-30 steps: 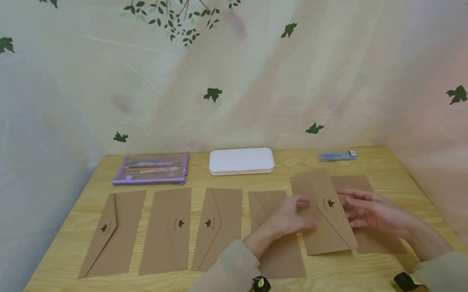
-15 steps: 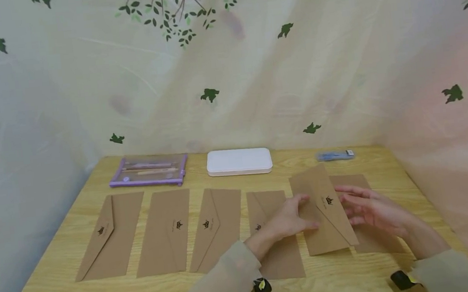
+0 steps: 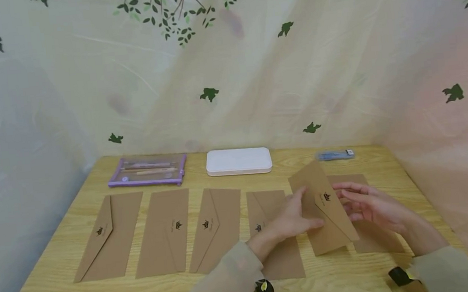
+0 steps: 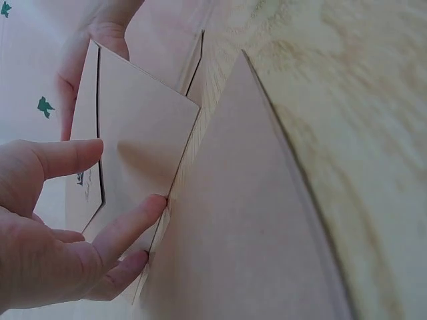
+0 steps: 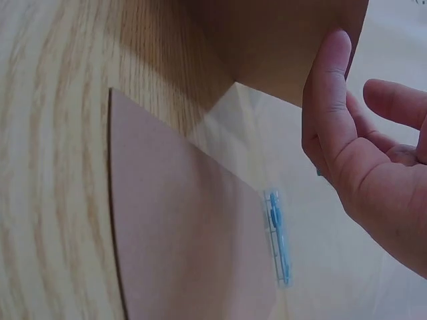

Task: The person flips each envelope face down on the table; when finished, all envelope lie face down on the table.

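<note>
A brown kraft envelope [image 3: 327, 217] with a pointed flap and a black crown print stands tilted up off the table. My left hand [image 3: 294, 215] grips its left side, thumb across the front and fingers at the edge. My right hand [image 3: 373, 207] is at the envelope's right edge, fingers loosely bent. In the right wrist view one fingertip touches the back of the raised envelope [image 5: 287, 47], with the thumb [image 5: 393, 100] apart from it. Another envelope [image 3: 282, 260] lies flat beneath my left wrist, and one more envelope [image 3: 376, 240] lies under my right hand.
Three more envelopes lie flat in a row on the left: the leftmost [image 3: 124, 238], the second [image 3: 154, 244] and the third [image 3: 228, 213]. Behind stand a purple-edged clear pencil pouch [image 3: 148, 181], a white case [image 3: 238, 160] and a small blue packet [image 3: 334, 155].
The held envelope has tilted further, its top edge rising and its lower right corner lifting. My left hand has shifted slightly right; my right hand has stayed at the right edge.
</note>
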A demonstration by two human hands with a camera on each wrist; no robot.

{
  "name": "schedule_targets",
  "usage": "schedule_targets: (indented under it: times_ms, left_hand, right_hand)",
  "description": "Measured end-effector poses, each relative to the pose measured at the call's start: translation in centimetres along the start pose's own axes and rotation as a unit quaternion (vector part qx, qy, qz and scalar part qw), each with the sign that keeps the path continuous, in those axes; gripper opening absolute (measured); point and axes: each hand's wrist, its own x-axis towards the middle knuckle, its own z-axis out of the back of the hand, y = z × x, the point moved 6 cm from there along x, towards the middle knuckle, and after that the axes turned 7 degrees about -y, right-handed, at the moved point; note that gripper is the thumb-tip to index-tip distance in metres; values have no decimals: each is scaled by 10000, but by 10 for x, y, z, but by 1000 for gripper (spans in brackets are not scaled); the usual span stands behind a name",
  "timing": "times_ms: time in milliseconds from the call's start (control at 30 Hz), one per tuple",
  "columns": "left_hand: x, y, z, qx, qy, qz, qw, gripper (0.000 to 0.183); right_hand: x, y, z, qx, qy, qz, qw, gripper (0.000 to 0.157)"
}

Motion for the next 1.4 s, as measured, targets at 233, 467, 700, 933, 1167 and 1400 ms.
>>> schedule_targets:
  times_ms: [233, 467, 700, 933, 1167, 1400]
  left_hand:
    - [0, -5, -5, 372, 304, -106, 9988, 85]
    - [1, -12, -8, 178, 626, -263, 9975, 82]
    - [-1, -17, -11, -842, 1112, -87, 9902, 75]
    - [-6, -18, -13, -1323, 1396, 161, 9812, 71]
    - [-8, -15, -10, -1724, 1413, 540, 9734, 73]
    - [-11, -11, -7, -2051, 1417, 656, 9662, 75]
  right_hand:
    - [2, 7, -7, 158, 186, 44, 9997, 40]
    - [2, 12, -12, 40, -9, -27, 10000, 38]
    - [6, 8, -14, -171, -238, -149, 9995, 35]
    - [9, 1, -16, -241, -181, -203, 9993, 40]
    - [12, -5, -17, -141, -123, -217, 9996, 39]
    - [16, -12, -17, -167, -41, -303, 9994, 38]
